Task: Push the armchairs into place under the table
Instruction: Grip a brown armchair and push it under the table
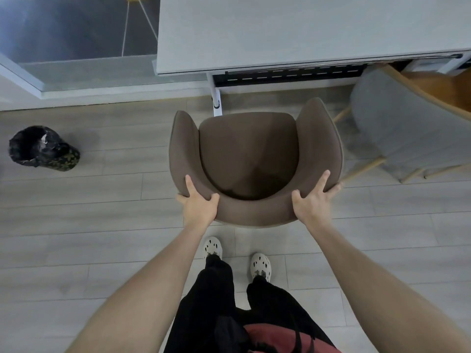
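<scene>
Brown armchair (248,154) backrest gripped by left hand (200,203) and right hand (314,200). Risk: arm probably gets snagged on table leg (216,101) if pushed straight.

The floor (76,225) is laid with pale grey wood-look planks running left to right. A small bin (43,149) lined with a black bag stands on it at the left, well apart from the other furniture. At the upper left a glass panel (76,24) sits in a light frame above a white ledge (107,94). Soft, even light falls across the planks.
</scene>
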`<state>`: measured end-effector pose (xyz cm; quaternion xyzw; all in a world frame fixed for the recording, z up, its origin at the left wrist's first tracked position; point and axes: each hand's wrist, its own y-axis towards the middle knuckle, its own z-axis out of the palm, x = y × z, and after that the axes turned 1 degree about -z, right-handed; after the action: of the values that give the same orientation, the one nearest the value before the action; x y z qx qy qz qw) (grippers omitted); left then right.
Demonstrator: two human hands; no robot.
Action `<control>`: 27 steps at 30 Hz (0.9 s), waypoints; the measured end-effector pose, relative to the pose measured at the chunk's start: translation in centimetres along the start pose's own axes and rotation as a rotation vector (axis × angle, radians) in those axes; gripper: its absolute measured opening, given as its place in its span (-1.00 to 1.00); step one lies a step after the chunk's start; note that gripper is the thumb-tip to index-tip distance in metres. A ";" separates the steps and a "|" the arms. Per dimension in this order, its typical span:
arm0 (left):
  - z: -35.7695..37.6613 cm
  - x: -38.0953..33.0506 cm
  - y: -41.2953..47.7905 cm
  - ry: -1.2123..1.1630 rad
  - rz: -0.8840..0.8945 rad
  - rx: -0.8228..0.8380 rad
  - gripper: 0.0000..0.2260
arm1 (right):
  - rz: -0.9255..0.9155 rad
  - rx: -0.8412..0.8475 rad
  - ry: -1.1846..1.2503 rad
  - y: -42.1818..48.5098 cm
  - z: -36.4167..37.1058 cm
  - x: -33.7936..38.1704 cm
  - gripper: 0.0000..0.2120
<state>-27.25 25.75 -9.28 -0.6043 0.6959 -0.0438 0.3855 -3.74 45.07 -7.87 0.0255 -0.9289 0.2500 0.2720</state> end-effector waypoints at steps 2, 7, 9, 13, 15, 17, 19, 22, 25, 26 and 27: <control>-0.2 -0.8 1.0 0.014 0.023 0.017 -0.08 | -0.015 -0.008 -0.016 0.9 -0.3 0.7 -0.02; -0.9 -2.7 3.0 0.037 0.035 0.042 -0.04 | -0.006 0.021 -0.028 2.6 -0.8 2.2 -0.10; -1.0 -2.9 3.0 0.037 0.031 0.054 -0.03 | -0.011 0.030 -0.037 2.4 -0.9 2.2 -0.18; -1.3 -2.8 2.8 0.038 0.044 0.064 -0.04 | -0.009 0.047 -0.030 1.8 -0.7 2.3 -0.26; -1.4 -2.8 3.0 0.030 0.043 0.070 -0.03 | 0.000 0.053 -0.024 1.9 -0.9 2.4 -0.26; -1.3 -2.9 3.1 0.026 0.040 0.074 -0.02 | 0.008 0.051 -0.023 2.1 -0.9 2.3 -0.25; -1.2 -3.1 3.4 0.028 0.047 0.062 -0.02 | -0.009 0.033 -0.025 2.6 -0.8 2.4 -0.24; -1.3 -3.5 3.8 0.025 0.054 0.076 -0.03 | 0.012 0.017 -0.014 3.1 -0.5 2.7 -0.24; -1.4 -4.2 4.7 0.022 0.071 0.067 -0.03 | 0.007 0.017 -0.004 3.8 -0.6 3.4 -0.24; -1.4 -4.5 5.0 0.026 0.074 0.070 -0.04 | 0.003 0.023 0.001 4.2 -0.7 3.6 -0.24; -1.4 -4.8 5.4 0.032 0.072 0.070 -0.04 | 0.000 0.029 0.002 4.5 -0.9 3.9 -0.23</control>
<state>-32.55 30.81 -8.77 -0.5642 0.7213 -0.0638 0.3966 -7.45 49.80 -7.27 0.0293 -0.9250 0.2633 0.2724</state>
